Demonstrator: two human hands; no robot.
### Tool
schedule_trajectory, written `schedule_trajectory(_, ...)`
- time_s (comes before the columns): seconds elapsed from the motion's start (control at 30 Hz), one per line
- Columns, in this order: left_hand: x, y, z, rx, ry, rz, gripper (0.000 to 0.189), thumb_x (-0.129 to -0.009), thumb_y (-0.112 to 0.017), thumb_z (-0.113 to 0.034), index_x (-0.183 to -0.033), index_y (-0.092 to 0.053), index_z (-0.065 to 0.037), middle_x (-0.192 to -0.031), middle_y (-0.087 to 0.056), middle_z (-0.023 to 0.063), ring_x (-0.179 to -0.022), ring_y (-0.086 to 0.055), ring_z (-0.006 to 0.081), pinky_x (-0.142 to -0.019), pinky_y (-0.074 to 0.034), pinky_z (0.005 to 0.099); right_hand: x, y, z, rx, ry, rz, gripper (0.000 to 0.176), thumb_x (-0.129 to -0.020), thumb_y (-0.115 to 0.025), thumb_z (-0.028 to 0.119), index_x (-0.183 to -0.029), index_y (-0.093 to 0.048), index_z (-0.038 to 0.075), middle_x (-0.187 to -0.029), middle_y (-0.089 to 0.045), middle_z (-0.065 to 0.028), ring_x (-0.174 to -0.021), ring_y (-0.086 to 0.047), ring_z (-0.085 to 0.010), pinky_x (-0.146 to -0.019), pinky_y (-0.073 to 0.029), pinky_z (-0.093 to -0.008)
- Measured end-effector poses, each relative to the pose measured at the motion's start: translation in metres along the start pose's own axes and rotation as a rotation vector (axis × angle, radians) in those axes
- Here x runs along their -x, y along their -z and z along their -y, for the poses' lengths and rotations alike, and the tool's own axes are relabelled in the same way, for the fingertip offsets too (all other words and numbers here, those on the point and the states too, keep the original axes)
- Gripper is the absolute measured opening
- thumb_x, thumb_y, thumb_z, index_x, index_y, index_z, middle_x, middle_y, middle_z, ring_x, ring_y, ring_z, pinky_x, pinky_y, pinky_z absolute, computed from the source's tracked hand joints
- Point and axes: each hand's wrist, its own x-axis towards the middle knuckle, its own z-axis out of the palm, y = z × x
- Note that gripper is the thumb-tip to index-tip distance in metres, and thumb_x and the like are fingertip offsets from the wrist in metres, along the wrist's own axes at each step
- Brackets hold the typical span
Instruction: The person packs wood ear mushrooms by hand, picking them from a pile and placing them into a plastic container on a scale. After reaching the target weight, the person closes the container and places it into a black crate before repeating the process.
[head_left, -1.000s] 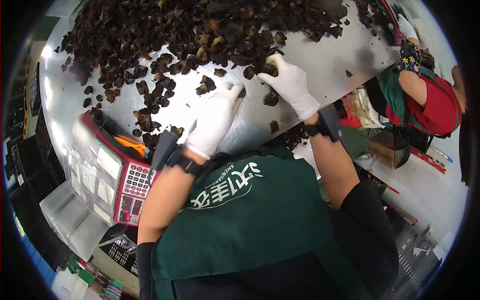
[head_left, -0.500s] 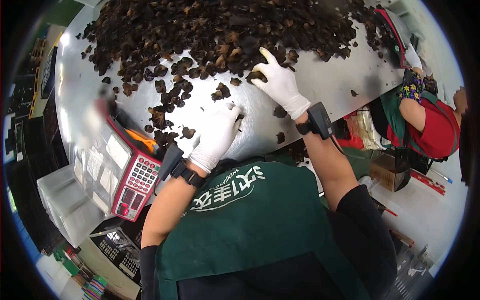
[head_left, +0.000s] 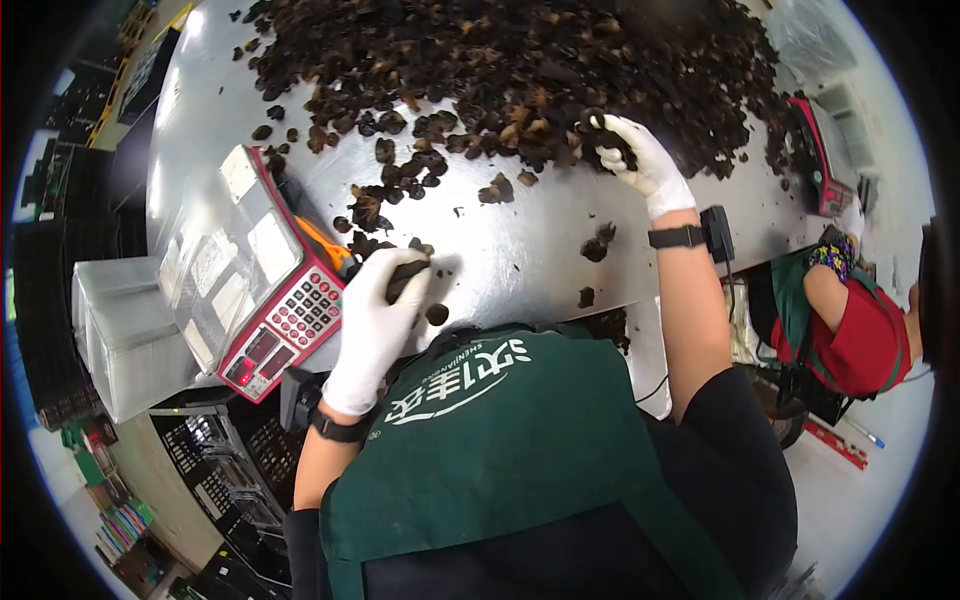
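A large heap of dark brown, curled, mushroom-like pieces (head_left: 480, 70) covers the far part of the metal table (head_left: 500, 240). My left hand (head_left: 385, 305), in a white glove, is closed on a few dark pieces (head_left: 405, 280) near the red scale. At the heap's near right edge, my gloved right hand (head_left: 635, 160) has its fingers curled round more dark pieces (head_left: 612, 150). Loose pieces (head_left: 380, 190) lie in a trail between the heap and my left hand. Two small clusters (head_left: 599, 243) sit below my right hand.
A red scale (head_left: 310, 310) with a keypad stands at the left, beside a clear plastic box (head_left: 135, 330). A second red scale (head_left: 825, 160) is at the far right. A person in a red top (head_left: 865, 335) is beside it. Black crates (head_left: 215, 450) stand at lower left.
My left hand has moved left and down, now with dark pieces showing in its grip. My right hand has moved right and curled round pieces. The view has shifted.
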Motion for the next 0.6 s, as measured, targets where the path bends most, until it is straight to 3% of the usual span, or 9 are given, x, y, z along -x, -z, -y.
schedule_trajectory(0.1,0.015,0.045,-0.014,0.231,0.351,-0.115,0.015,-0.091,-0.068,-0.006,-0.105,-0.066,-0.004,-0.082,-0.066,0.0028,-0.062,-0.059,0.0083,-0.055,-0.047,0.024,-0.003,-0.025,-0.014,-0.203,0.023,0.23,0.024,-0.098,-0.065,0.022,-0.111,-0.069,0.002,-0.078,-0.06,0.001,-0.057,-0.046,-0.0063,-0.048,-0.035,-0.0194)
schedule_trajectory(0.13,0.021,0.057,-0.006,0.202,0.311,-0.187,0.014,-0.094,-0.067,-0.006,-0.107,-0.065,-0.005,-0.079,-0.062,-0.0009,-0.058,-0.052,0.003,-0.048,-0.041,0.0199,-0.006,-0.038,-0.019,-0.247,0.009,0.254,0.024,-0.098,-0.065,0.022,-0.11,-0.069,0.002,-0.08,-0.061,0.0005,-0.057,-0.046,-0.0067,-0.048,-0.035,-0.0194)
schedule_trajectory(0.17,0.026,0.071,-0.003,0.313,0.351,-0.27,0.012,-0.095,-0.065,-0.006,-0.107,-0.065,-0.005,-0.076,-0.061,-0.0011,-0.057,-0.053,0.0041,-0.047,-0.041,0.0196,-0.009,-0.055,-0.024,-0.253,0.001,0.275,0.024,-0.097,-0.066,0.022,-0.11,-0.069,0.002,-0.085,-0.065,-0.0007,-0.058,-0.046,-0.0066,-0.048,-0.035,-0.019)
schedule_trajectory(0.33,0.03,0.159,0.015,0.157,0.21,-0.748,0.015,-0.099,-0.059,-0.009,-0.112,-0.065,-0.003,-0.07,-0.055,-0.0015,-0.055,-0.049,0.0041,-0.048,-0.04,0.0192,-0.013,-0.217,-0.024,0.14,-0.051,0.316,0.028,-0.095,-0.066,0.022,-0.114,-0.069,0.002,-0.095,-0.07,-0.0007,-0.062,-0.051,-0.0022,-0.052,-0.038,-0.0163)
schedule_trajectory(0.4,0.026,0.185,0.027,0.127,0.134,-0.908,0.018,-0.1,-0.059,-0.011,-0.115,-0.065,-0.003,-0.075,-0.057,0.0002,-0.058,-0.05,0.0051,-0.05,-0.042,0.0203,-0.03,-0.279,-0.032,0.296,0.008,0.543,0.028,-0.092,-0.066,0.02,-0.113,-0.07,0.002,-0.095,-0.072,-0.0028,-0.067,-0.057,-0.0036,-0.056,-0.043,-0.0183)
schedule_trajectory(0.47,0.022,0.204,0.04,0.101,0.068,-0.921,0.018,-0.101,-0.059,-0.01,-0.116,-0.063,-0.002,-0.078,-0.058,0.0001,-0.062,-0.051,0.005,-0.053,-0.045,0.02,-0.027,-0.353,-0.031,0.513,0.086,0.638,0.031,-0.088,-0.072,0.024,-0.111,-0.072,0.003,-0.09,-0.072,-0.0023,-0.07,-0.062,-0.0054,-0.06,-0.047,-0.0197)
schedule_trajectory(0.5,0.018,0.208,0.049,0.094,0.046,-0.913,0.019,-0.101,-0.059,-0.01,-0.117,-0.063,-0.002,-0.079,-0.058,0.0003,-0.063,-0.051,0.005,-0.054,-0.045,0.0201,-0.045,-0.378,-0.057,0.488,0.235,0.742,0.032,-0.086,-0.074,0.024,-0.112,-0.073,0.004,-0.089,-0.073,-0.0025,-0.071,-0.064,-0.0068,-0.061,-0.049,-0.0209)
schedule_trajectory(0.57,0.013,0.211,0.067,0.053,0.078,-0.871,0.022,-0.102,-0.058,-0.012,-0.121,-0.062,0.0,-0.096,-0.062,0.0031,-0.069,-0.053,0.0064,-0.058,-0.048,0.0216,-0.046,-0.425,-0.074,0.41,0.261,0.898,0.028,-0.082,-0.076,0.02,-0.102,-0.073,0.001,-0.085,-0.072,-0.0038,-0.072,-0.063,-0.009,-0.064,-0.052,-0.0249)
schedule_trajectory(0.6,0.013,0.21,0.073,0.034,0.077,-0.837,0.024,-0.102,-0.057,-0.012,-0.122,-0.061,0.0,-0.106,-0.064,0.0055,-0.074,-0.057,0.008,-0.059,-0.049,0.0222,-0.06,-0.442,-0.101,0.502,0.524,0.938,0.026,-0.079,-0.075,0.021,-0.098,-0.074,0.002,-0.085,-0.073,-0.007,-0.072,-0.067,-0.0137,-0.063,-0.053,-0.0283)
